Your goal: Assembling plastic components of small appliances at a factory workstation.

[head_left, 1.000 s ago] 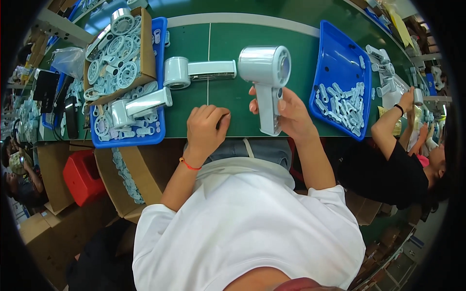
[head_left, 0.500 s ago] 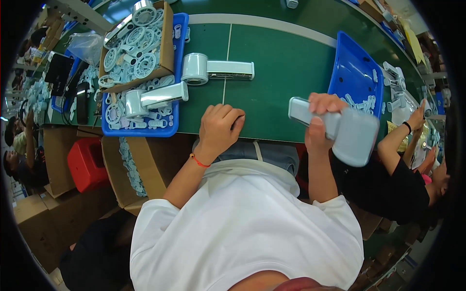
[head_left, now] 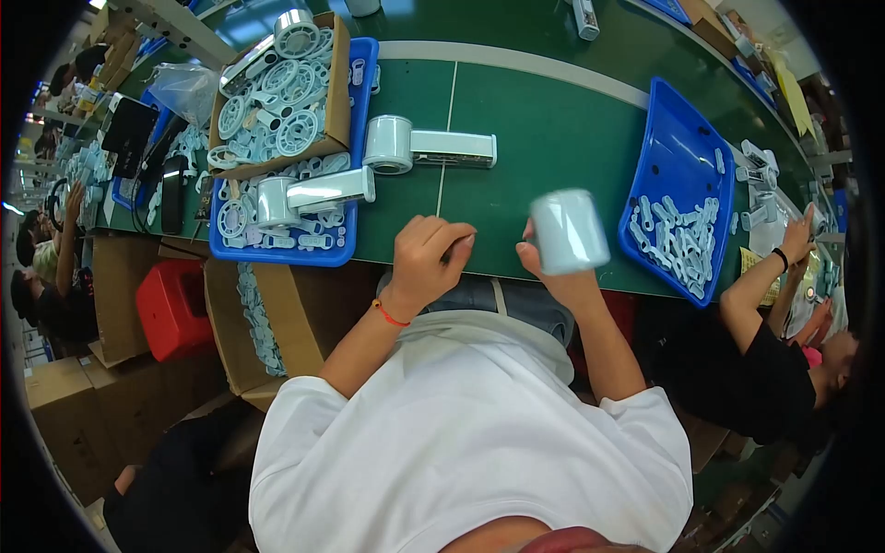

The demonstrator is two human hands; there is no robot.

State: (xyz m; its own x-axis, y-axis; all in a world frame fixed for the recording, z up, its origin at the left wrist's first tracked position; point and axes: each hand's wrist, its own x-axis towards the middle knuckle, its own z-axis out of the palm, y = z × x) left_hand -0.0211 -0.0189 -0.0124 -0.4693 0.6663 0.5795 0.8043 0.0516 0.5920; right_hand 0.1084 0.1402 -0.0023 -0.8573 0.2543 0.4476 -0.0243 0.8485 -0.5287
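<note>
In my right hand (head_left: 573,286) is a glossy pale plastic housing (head_left: 570,232), its rounded end up and slightly blurred; my fingers are mostly hidden behind it. My left hand (head_left: 429,258) is curled closed above the table's near edge, thumb against the fingers, and whatever it may hold is hidden. Beyond it on the green table lies a similar housing (head_left: 389,145), a round drum with a long arm pointing right. Another such housing (head_left: 329,190) rests on small parts in the blue tray (head_left: 277,255) at left.
Above the left tray stands a cardboard box (head_left: 338,88) of ring-shaped parts. A tilted blue tray (head_left: 678,115) with small pale links is at right. A person in black (head_left: 728,369) works farther right. An open carton (head_left: 304,309) and a red stool (head_left: 171,309) stand below left.
My right hand has brought the housing left and turned it, so its long arm no longer shows. My left hand stays closed in nearly the same place. The view has shifted slightly.
</note>
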